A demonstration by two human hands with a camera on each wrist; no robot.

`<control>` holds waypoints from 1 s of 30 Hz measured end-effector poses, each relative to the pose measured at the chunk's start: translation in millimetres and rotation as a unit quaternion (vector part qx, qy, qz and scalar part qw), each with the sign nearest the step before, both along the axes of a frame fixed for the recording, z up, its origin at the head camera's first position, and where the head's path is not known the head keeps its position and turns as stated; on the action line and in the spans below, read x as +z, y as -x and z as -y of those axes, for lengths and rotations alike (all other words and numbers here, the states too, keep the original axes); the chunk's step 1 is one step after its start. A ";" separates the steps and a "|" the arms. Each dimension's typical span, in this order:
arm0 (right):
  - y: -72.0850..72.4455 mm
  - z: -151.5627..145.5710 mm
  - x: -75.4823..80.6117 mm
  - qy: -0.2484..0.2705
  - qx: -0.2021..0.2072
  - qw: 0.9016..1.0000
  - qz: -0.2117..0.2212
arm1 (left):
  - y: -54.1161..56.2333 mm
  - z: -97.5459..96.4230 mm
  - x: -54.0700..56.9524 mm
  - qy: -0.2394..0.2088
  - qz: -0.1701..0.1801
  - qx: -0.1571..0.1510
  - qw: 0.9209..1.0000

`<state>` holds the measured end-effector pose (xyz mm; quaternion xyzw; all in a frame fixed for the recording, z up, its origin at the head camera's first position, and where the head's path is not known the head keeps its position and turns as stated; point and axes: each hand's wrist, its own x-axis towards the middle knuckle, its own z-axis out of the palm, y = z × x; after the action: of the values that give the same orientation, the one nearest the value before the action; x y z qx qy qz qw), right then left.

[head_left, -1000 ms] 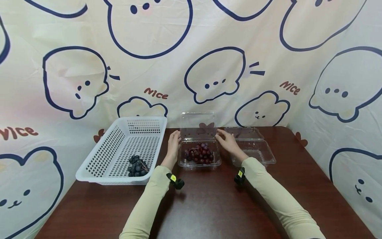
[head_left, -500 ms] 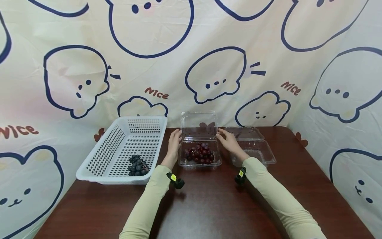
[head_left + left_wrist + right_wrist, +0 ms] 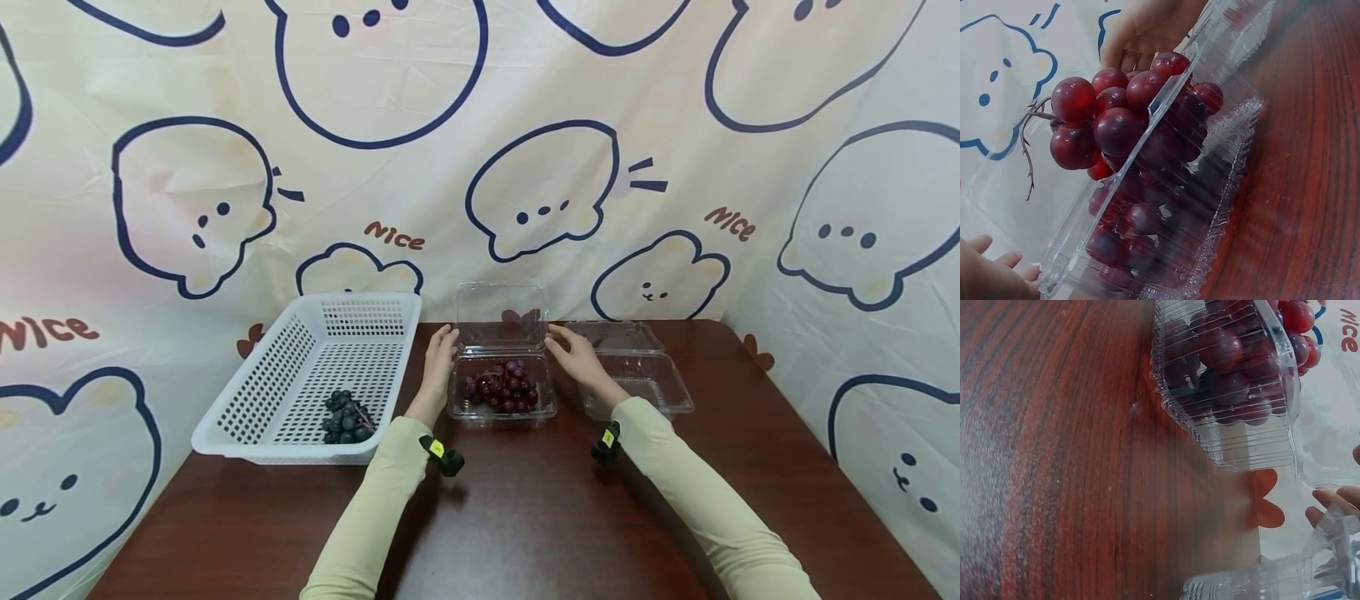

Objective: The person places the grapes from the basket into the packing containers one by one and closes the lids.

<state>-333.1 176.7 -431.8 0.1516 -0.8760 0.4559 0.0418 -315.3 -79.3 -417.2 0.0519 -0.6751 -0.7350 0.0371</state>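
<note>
A clear plastic clamshell box (image 3: 457, 400) stands on the table with its lid (image 3: 501, 310) raised and tilted back. Inside its base lies a bunch of dark red grapes (image 3: 504, 386), some bulging above the rim in the left wrist view. My left hand (image 3: 437, 365) is at the box's left side, its fingertips by the hinge end of the lid. At the opposite side, my right hand (image 3: 576, 357) has its fingertips by the lid's lower right edge. Fingers of both hands look extended and loose; whether they touch the plastic is hard to tell.
To the left stands a white perforated basket (image 3: 300, 450) with a bunch of black grapes (image 3: 347, 417) in it. A second clear clamshell box (image 3: 645, 379), lid laid back, sits beyond my right hand. A patterned cloth (image 3: 540, 192) hangs behind the table (image 3: 517, 517).
The raised lid tilts very slightly, and both hands shift a little to the right at its sides. The grapes, basket and second box stay where they were.
</note>
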 end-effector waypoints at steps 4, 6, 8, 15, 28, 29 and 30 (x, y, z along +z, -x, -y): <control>0.1 0.5 -0.4 0.009 -0.003 1.000 0.008 | -1.1 -0.9 0.3 0.000 -0.006 0.000 1.000; -0.2 0.9 -0.1 0.012 -0.003 1.000 0.009 | -1.8 -1.2 0.2 0.006 -0.007 0.002 1.000; -0.6 1.4 0.7 0.016 -0.004 1.000 0.009 | -2.7 -1.5 0.4 0.012 -0.006 0.007 1.000; -1.8 2.9 3.1 0.021 -0.012 1.000 0.017 | -5.0 -0.6 0.6 0.021 -0.015 0.006 1.000; -3.7 3.8 5.2 0.031 -0.010 0.999 0.009 | -4.5 -1.4 2.5 0.037 -0.026 0.005 0.999; -3.8 3.8 5.4 0.032 -0.010 0.999 0.008 | -4.7 -1.6 2.6 0.037 -0.026 0.005 0.999; -3.7 3.8 5.4 0.033 -0.010 0.999 0.009 | -4.9 -1.5 2.7 0.038 -0.027 0.005 0.999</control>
<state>-329.4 172.9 -426.4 0.1375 -0.8622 0.4856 0.0437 -310.4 -77.8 -414.5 0.0339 -0.7014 -0.7094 0.0603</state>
